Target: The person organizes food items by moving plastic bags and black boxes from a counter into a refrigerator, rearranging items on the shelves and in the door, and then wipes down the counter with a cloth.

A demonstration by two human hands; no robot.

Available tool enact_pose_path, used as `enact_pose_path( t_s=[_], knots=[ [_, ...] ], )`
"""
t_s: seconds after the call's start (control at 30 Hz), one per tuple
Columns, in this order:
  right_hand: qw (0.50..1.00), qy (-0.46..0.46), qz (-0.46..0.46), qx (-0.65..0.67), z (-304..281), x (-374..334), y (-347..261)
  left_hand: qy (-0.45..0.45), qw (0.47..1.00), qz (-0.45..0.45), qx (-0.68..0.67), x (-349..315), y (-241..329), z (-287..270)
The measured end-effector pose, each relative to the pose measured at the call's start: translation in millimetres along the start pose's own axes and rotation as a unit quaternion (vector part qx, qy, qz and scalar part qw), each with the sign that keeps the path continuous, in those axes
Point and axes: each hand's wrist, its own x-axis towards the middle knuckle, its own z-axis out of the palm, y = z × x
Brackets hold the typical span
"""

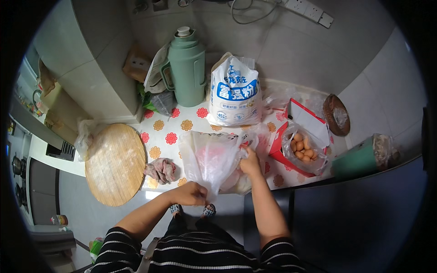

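A translucent white plastic bag (207, 159) is stretched between my two hands at the front edge of the counter. My left hand (190, 194) is closed on its gathered lower corner, just past the counter edge. At the bag's right side, my right hand (249, 162) grips the plastic with curled fingers. Something pale and reddish shows through the film, but I cannot make out what it is. Behind the bag stands a white flour sack (234, 93) with blue print. A crumpled greyish-pink cloth (161, 171) lies left of the bag.
A round woven mat (115, 164) dusted with white powder overhangs the counter at left. A green thermos jug (187, 70) stands at the back. To the right, a red box (306, 116) holds brown eggs (300, 145) in plastic, beside a green container (357, 159). The tablecloth (171, 123) is flowered.
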Motion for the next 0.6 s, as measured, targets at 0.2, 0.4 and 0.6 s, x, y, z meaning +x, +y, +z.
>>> enact_pose_path(
  t_s=[0.2, 0.4, 0.6],
  knots=[
    [0.936, 0.120, -0.328, -0.048, 36.8, -63.1, -47.4, 0.188, 0.883, -0.098, -0.419, 26.1, -10.7, -16.5],
    [0.915, 0.021, -0.383, -0.124, 91.5, -74.4, -99.3, 0.243, 0.865, -0.035, -0.438, 79.3, -57.6, -81.2],
    [0.941, 0.002, -0.337, -0.001, 25.3, -73.8, -97.9, 0.442, 0.731, 0.126, -0.504, 15.5, 5.0, -177.0]
  ],
)
